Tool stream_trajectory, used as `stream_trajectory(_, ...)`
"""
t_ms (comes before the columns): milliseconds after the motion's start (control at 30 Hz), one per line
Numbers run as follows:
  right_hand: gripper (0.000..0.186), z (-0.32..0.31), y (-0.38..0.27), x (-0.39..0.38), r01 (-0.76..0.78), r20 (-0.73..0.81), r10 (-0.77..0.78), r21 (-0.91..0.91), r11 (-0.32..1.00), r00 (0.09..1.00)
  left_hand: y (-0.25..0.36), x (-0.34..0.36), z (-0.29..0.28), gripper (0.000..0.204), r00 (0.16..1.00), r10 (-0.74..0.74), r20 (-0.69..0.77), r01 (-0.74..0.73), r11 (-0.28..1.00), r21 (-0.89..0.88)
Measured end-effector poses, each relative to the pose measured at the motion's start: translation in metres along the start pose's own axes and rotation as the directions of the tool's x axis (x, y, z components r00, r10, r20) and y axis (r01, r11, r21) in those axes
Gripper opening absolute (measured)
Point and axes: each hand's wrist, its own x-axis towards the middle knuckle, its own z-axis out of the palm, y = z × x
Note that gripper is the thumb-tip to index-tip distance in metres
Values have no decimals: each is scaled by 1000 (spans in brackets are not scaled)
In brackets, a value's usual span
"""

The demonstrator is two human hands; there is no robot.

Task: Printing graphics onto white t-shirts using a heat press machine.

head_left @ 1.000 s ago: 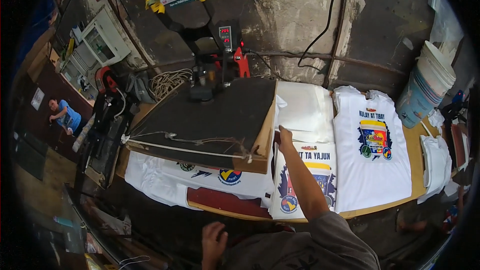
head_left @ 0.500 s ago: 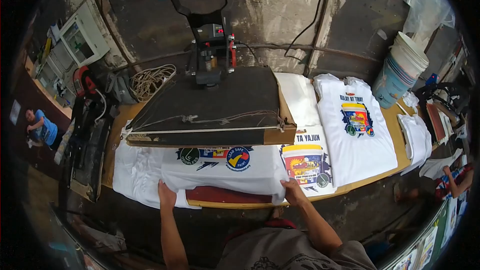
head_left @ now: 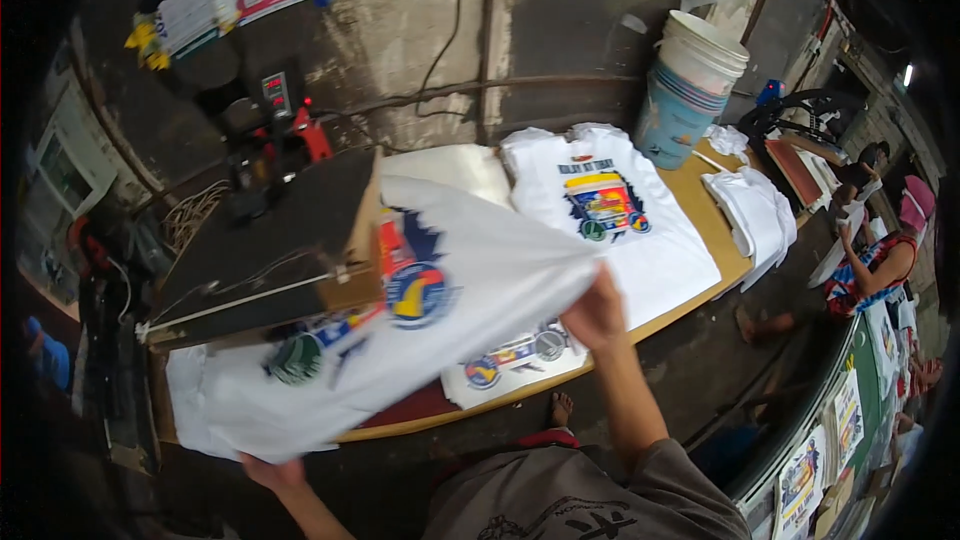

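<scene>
A white shirt (head_left: 480, 270) with a colourful print stretches out from beside the raised black heat press (head_left: 250, 260), partly in front of it and blurred. My right hand (head_left: 595, 305) grips its right corner, raised above the bench. My left hand (head_left: 272, 470) holds its lower left edge at the front, fingers mostly under the cloth. Printed sheets (head_left: 505, 370) show beneath the lifted shirt. A stack of printed white shirts (head_left: 660, 275) lies to the right.
Stacked buckets (head_left: 690, 90) stand at the back of the wooden bench (head_left: 560, 380). Folded white cloth (head_left: 750, 220) lies at its right end, coiled rope (head_left: 190, 215) left of the press. A co-worker in a pink head covering (head_left: 880, 260) is at the far right, near a green table (head_left: 870, 370).
My right hand, earlier at the press's edge, then on the shirt, has pulled the shirt right and up. My left hand took hold of it and moved left. The view has turned rightward.
</scene>
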Motion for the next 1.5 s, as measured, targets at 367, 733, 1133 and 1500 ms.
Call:
stream_trajectory(367, 54, -104, -355, -52, 485, -33, -619, -588, 647, 785, -195, -155, 244, 60, 957, 79, 278, -159, 947, 278)
stream_trajectory(733, 41, -193, -495, 107, 274, 7, -408, -752, 600, 913, -306, -29, 482, 41, 876, 22, 482, -279, 838, 469)
stream_trajectory(1133, 47, -230, -543, 179, 260, 57, -275, -550, 794, 960, -351, -32, 545, 47, 872, 107, 477, -297, 891, 343)
stream_trajectory(1500, 62, -357, -453, 82, -186, -307, -21, -628, 756, 952, -453, -79, 384, 59, 914, -111, 390, -270, 551, 790)
